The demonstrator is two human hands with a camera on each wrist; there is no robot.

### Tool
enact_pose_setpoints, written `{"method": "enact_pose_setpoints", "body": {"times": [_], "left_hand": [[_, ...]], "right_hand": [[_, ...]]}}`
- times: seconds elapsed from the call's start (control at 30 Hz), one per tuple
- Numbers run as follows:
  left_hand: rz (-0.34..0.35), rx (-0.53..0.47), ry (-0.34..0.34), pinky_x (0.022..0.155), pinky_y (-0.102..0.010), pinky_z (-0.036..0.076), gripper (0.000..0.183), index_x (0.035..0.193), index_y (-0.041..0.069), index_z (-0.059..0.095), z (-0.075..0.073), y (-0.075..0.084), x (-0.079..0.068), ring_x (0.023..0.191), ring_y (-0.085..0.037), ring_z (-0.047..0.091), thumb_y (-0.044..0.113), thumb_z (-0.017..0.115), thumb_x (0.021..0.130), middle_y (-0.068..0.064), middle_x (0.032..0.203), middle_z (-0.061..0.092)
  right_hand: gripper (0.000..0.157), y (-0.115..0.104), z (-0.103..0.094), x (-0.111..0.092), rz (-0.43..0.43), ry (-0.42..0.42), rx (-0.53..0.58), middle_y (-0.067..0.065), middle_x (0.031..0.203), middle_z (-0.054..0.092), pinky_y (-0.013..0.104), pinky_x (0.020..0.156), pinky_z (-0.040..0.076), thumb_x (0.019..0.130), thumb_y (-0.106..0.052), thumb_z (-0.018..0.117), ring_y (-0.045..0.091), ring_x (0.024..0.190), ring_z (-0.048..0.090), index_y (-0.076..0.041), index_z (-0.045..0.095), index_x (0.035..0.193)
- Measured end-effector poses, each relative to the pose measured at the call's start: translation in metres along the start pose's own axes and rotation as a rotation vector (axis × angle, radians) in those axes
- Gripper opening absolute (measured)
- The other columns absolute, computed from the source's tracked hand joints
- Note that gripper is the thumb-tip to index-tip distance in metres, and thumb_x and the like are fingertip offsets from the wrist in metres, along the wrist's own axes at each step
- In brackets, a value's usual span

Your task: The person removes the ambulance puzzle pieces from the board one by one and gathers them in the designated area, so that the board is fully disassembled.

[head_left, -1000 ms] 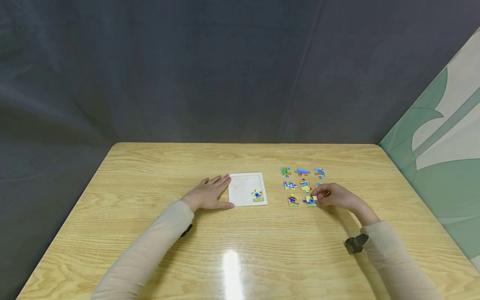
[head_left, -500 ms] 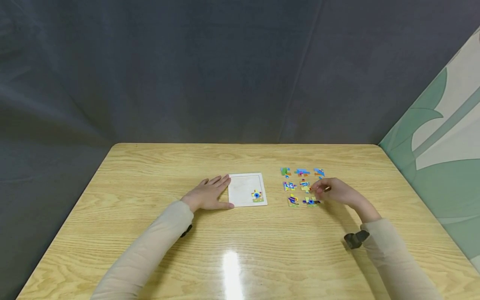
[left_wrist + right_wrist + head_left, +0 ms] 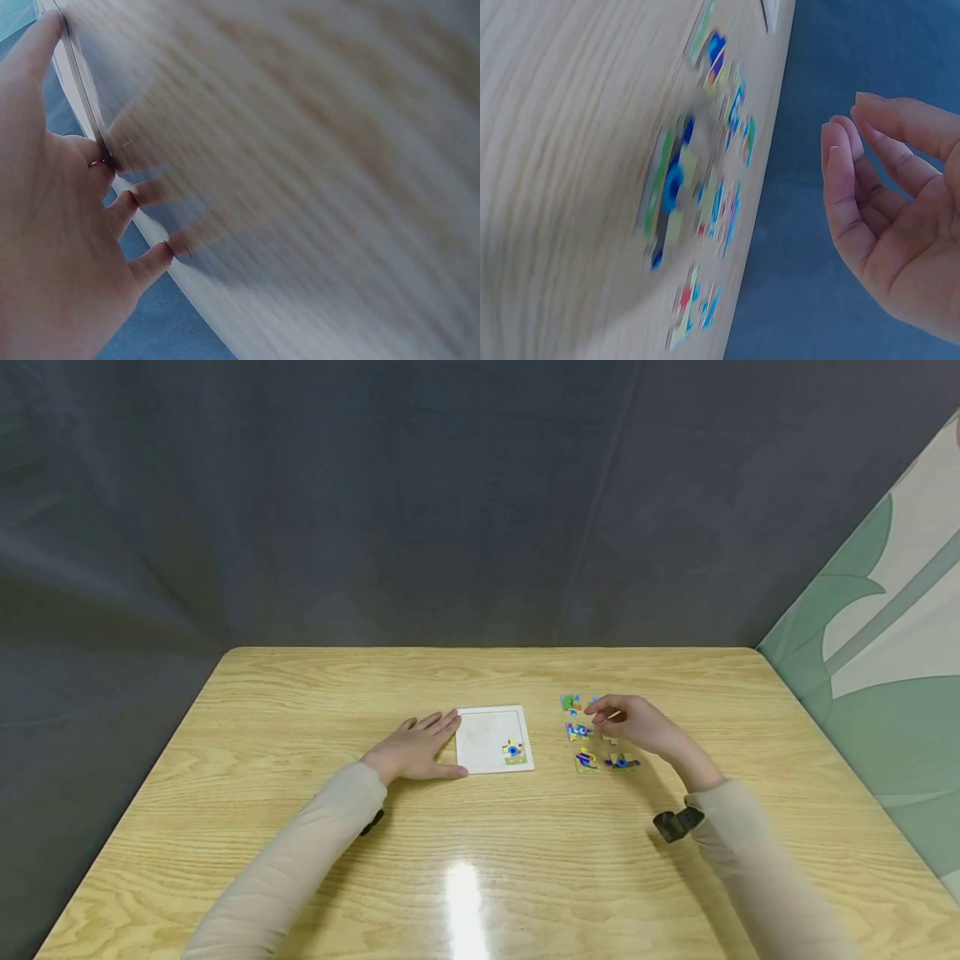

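Note:
A square white puzzle tray (image 3: 487, 739) lies on the table, with one yellow-green puzzle piece (image 3: 513, 752) with a blue round spot in its near right corner. My left hand (image 3: 420, 750) lies spread at the tray's left side, fingertips and thumb at its edge; the left wrist view shows this left hand (image 3: 64, 217) along the rim. To the right, my right hand (image 3: 637, 722) is over loose puzzle pieces (image 3: 579, 732) and hides some of them. In the right wrist view the right hand (image 3: 889, 202) is raised above the tabletop, fingers loosely bent, nothing between them.
Loose pieces lie in rows right of the tray, among them a front piece (image 3: 622, 762) with a blue circle and a green one (image 3: 571, 703) at the back. A dark curtain (image 3: 480, 510) hangs behind the wooden table (image 3: 300, 685); a patterned panel (image 3: 892, 693) stands at the right.
My right hand has moved left and away from me, from the front right piece to over the middle and back rows. The left hand and tray have stayed put.

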State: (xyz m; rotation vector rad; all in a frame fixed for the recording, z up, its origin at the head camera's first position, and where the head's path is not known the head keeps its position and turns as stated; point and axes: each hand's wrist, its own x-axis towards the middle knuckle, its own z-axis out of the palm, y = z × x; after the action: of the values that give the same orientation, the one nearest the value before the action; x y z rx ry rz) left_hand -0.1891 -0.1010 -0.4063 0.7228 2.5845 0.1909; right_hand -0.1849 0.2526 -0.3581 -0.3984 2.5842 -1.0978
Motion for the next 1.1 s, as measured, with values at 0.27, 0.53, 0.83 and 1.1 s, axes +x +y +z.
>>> {"method": "enact_pose_setpoints", "body": {"times": [0.27, 0.53, 0.83, 1.1], "left_hand": [[0.003, -0.003, 0.003, 0.122, -0.052, 0.008, 0.092, 0.155, 0.021, 0.001, -0.001, 0.000, 0.001, 0.152, -0.023, 0.003, 0.069, 0.043, 0.089, 0.005, 0.163, -0.004], [0.006, -0.001, 0.007, 0.122, -0.052, 0.008, 0.092, 0.155, 0.020, 0.001, -0.001, -0.001, 0.001, 0.151, -0.023, 0.004, 0.069, 0.043, 0.089, 0.005, 0.163, -0.003], [0.004, -0.004, 0.002, 0.122, -0.052, 0.007, 0.092, 0.155, 0.021, 0.001, -0.001, 0.000, 0.000, 0.152, -0.022, 0.003, 0.069, 0.043, 0.089, 0.005, 0.163, -0.004], [-0.002, 0.003, 0.003, 0.122, -0.052, 0.008, 0.092, 0.155, 0.021, 0.002, 0.000, 0.000, 0.000, 0.152, -0.022, 0.004, 0.069, 0.043, 0.089, 0.005, 0.163, -0.004]], "right_hand": [[0.031, -0.014, 0.016, 0.016, -0.014, -0.029, 0.023, 0.019, 0.102, 0.062, 0.037, 0.078, 0.053, 0.093, -0.003, 0.055, 0.025, 0.094, 0.063, 0.008, 0.057, 0.122], [0.029, -0.021, 0.036, 0.029, -0.063, -0.058, 0.003, 0.024, 0.104, 0.063, 0.025, 0.072, 0.050, 0.091, -0.001, 0.057, 0.028, 0.092, 0.063, 0.007, 0.060, 0.119], [0.029, -0.029, 0.055, 0.037, -0.070, -0.105, 0.021, 0.022, 0.103, 0.064, 0.035, 0.078, 0.055, 0.089, 0.003, 0.059, 0.028, 0.091, 0.064, 0.007, 0.060, 0.117], [0.029, -0.033, 0.066, 0.041, -0.075, -0.151, 0.018, 0.019, 0.103, 0.065, 0.031, 0.082, 0.054, 0.085, 0.005, 0.063, 0.023, 0.093, 0.062, 0.006, 0.062, 0.114]]}}
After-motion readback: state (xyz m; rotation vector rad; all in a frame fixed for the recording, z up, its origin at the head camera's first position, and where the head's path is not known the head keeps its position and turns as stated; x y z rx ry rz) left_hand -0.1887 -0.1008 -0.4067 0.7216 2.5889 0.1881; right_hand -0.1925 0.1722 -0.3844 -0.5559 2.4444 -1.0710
